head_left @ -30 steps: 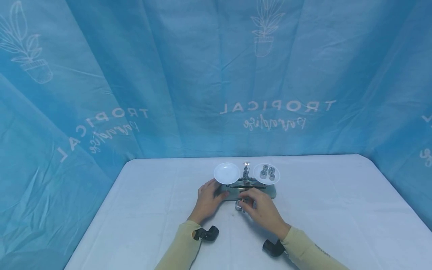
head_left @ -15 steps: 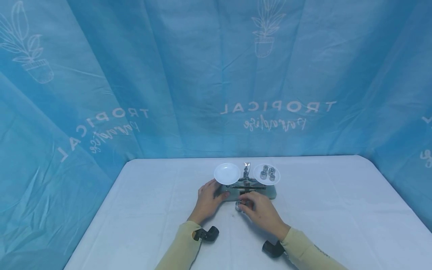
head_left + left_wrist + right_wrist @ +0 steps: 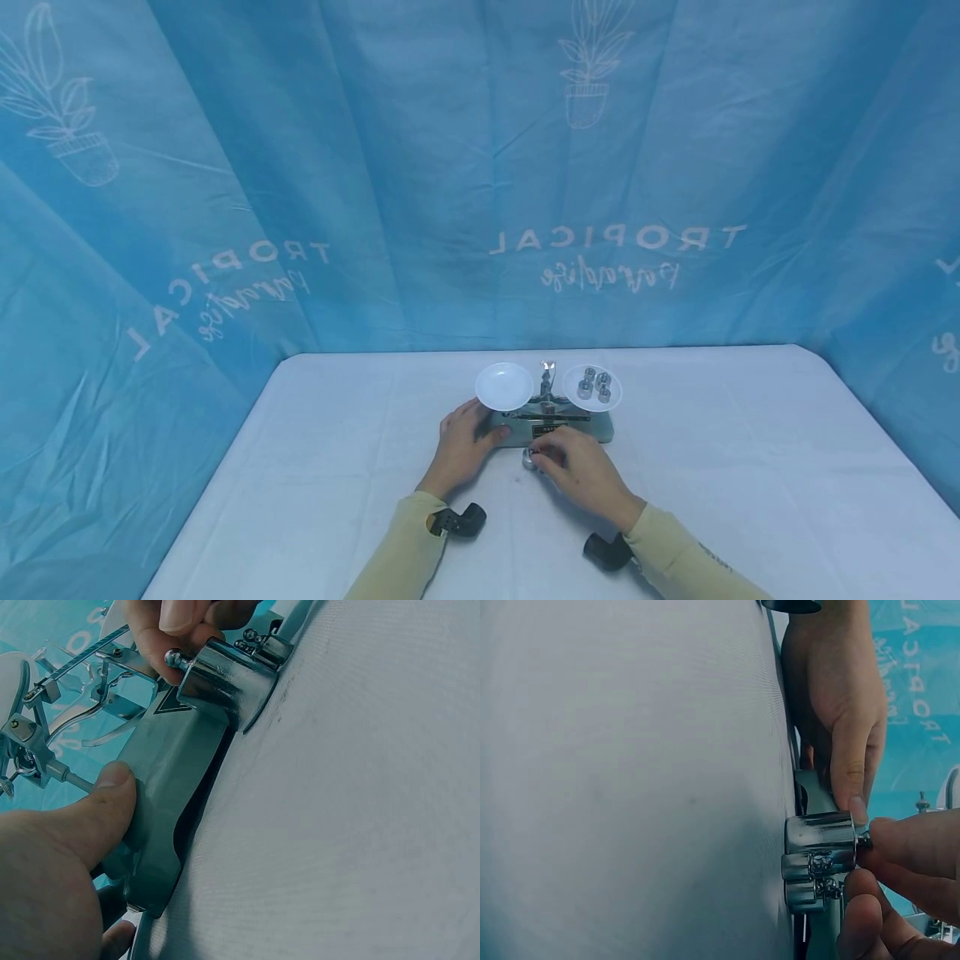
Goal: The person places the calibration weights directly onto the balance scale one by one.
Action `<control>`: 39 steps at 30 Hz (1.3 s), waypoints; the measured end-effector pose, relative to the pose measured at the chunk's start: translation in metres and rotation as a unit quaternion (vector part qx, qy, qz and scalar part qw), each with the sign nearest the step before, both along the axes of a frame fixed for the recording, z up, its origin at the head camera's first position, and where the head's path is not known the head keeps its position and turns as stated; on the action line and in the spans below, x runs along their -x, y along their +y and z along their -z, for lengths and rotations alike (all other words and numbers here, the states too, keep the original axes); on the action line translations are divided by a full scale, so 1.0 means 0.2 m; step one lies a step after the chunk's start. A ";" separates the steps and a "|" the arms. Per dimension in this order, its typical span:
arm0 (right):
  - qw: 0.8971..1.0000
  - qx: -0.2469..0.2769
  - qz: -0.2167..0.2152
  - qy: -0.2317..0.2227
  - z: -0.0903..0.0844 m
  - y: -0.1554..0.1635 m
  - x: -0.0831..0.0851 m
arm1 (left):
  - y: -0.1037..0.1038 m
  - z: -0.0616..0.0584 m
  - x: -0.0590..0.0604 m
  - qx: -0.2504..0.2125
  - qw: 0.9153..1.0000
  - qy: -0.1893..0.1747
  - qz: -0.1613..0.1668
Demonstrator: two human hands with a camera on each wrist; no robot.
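A grey balance scale [image 3: 551,427] stands mid-table with two white pans. Its left pan [image 3: 504,386] is bare, and the right pan [image 3: 592,387] carries several small metal weights. My left hand [image 3: 487,431] grips the left end of the scale's base [image 3: 169,780], thumb [image 3: 112,799] on top. A few shiny cylindrical weights [image 3: 819,851] stand on the cloth in front of the base. My right hand [image 3: 542,457] pinches the small knob of the largest weight [image 3: 219,673] between its fingertips [image 3: 900,838]. That weight rests on the table.
A white cloth covers the table [image 3: 315,467], with open room left and right of the scale. A blue printed curtain [image 3: 375,167] closes off the back and both sides. The black wrist cameras [image 3: 459,520] sit at my cuffs near the front edge.
My right hand's fingers have settled a little lower and to the left, onto the weight's knob. The left hand and the scale have stayed put.
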State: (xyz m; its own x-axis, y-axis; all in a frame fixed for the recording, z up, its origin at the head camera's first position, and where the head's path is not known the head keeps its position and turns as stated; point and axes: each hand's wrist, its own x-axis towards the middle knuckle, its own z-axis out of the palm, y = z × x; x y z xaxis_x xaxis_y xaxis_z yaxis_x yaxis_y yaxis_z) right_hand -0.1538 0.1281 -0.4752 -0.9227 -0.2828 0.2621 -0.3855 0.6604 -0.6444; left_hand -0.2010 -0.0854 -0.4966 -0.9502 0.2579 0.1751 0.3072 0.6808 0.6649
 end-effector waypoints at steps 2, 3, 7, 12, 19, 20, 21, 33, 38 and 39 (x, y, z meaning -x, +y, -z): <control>1.000 -0.004 -0.002 0.004 0.00 0.00 0.00 | 0.00 0.00 0.00 0.001 1.000 0.001 0.000; 1.000 -0.006 -0.003 0.005 0.00 0.00 0.01 | 0.00 0.00 0.00 0.001 1.000 0.002 0.000; 1.000 -0.006 -0.004 0.008 0.01 0.00 0.01 | 0.00 0.00 0.00 -0.002 1.000 0.004 0.002; 1.000 0.000 -0.009 0.015 0.01 0.01 0.02 | 0.00 0.00 0.00 -0.002 1.000 0.005 0.001; 1.000 0.009 -0.011 0.010 0.02 0.00 0.02 | 0.00 0.00 0.00 0.000 1.000 0.006 0.002; 1.000 0.010 -0.011 0.009 0.02 0.00 0.02 | 0.00 0.00 0.00 0.000 1.000 0.005 0.001; 1.000 0.012 -0.013 0.010 0.02 0.00 0.02 | 0.00 0.00 0.00 0.000 1.000 0.005 0.001; 0.999 -0.008 -0.024 0.022 0.01 0.00 0.02 | 0.00 0.01 0.00 -0.002 1.000 0.004 0.002; 0.999 -0.018 -0.026 0.028 0.01 0.00 0.01 | 0.00 0.01 0.01 -0.001 1.000 0.007 0.002; 0.999 -0.018 -0.026 0.029 0.01 0.00 0.01 | 0.00 0.01 0.01 -0.001 1.000 0.006 0.003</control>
